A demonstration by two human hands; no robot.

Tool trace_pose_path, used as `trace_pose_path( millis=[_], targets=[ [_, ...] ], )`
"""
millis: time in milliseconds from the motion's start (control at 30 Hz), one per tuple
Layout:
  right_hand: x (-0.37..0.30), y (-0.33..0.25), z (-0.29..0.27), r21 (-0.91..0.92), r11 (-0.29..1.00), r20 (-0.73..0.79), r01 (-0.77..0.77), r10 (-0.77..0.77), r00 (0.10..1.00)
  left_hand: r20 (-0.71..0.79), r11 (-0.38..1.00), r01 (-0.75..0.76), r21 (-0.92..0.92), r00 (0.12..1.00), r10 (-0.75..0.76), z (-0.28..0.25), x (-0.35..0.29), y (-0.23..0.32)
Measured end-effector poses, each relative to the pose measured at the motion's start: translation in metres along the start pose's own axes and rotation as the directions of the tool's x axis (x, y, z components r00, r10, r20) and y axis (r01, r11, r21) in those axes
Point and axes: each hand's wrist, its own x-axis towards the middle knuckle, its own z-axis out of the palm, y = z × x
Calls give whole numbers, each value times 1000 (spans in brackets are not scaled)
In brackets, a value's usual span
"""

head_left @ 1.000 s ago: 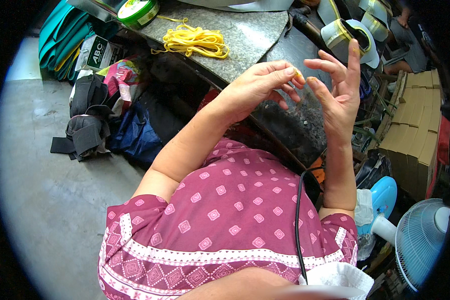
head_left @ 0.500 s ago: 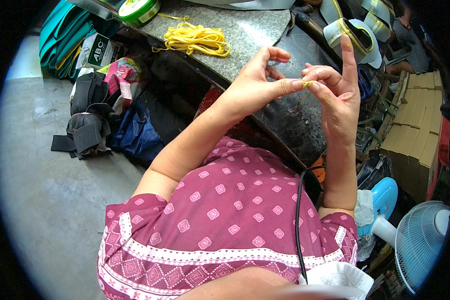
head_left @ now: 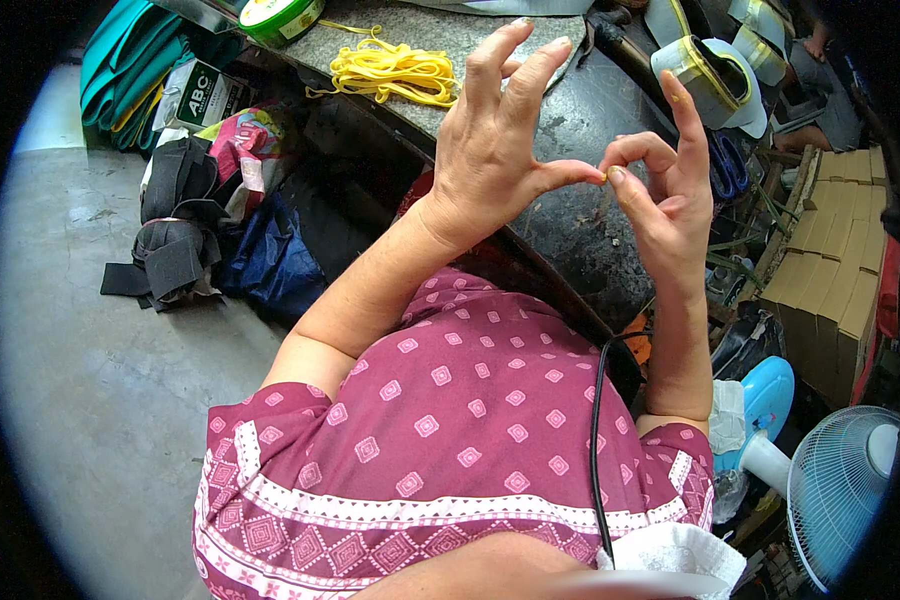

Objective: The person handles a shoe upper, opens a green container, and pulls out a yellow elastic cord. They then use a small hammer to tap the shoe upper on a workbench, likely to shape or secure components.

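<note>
Above the dark tabletop (head_left: 580, 215), my right hand (head_left: 665, 195) pinches a tiny yellow bit (head_left: 604, 177) between thumb and a fingertip, while another finger points up. What that bit is, I cannot make out. My left hand (head_left: 495, 140) has its fingers spread apart and raised, and its thumb tip meets the right hand's pinch. Behind the left hand, a loosely looped bundle of flat yellow cord (head_left: 390, 75) lies on a speckled grey board (head_left: 415, 22). Both hands are held up off the surface.
At the back left stand a green tub (head_left: 275, 20), folded green cloth (head_left: 125, 70) and a small box (head_left: 198, 98). Black fabric strips (head_left: 175, 240) lie lower. On the right are white curved pieces (head_left: 692, 80), stacked cardboard (head_left: 830, 240) and a fan (head_left: 840, 490). A black cable (head_left: 597, 430) hangs down my front.
My left hand has opened out: its fingers have swung up and apart, with the thumb still at the right fingertips. The right hand has shifted slightly left, its pinch tighter.
</note>
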Motion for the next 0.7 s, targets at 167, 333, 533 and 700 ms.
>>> trace_pose_path(
  millis=[167,333,533,700],
  targets=[
    [6,1,-9,389,921,-71,30,-3,997,-62,995,104,7,993,-103,-2,4,-9],
    [9,11,0,-100,991,-103,85,-96,990,-45,999,26,33,999,-24,-4,5,0],
    [4,21,10,-568,766,40,301,-340,940,-11,1000,23,4,1000,-23,-4,5,14],
    [13,20,9,-64,988,-292,-143,118,949,-115,973,121,-194,983,-146,4,5,6]
  ],
)
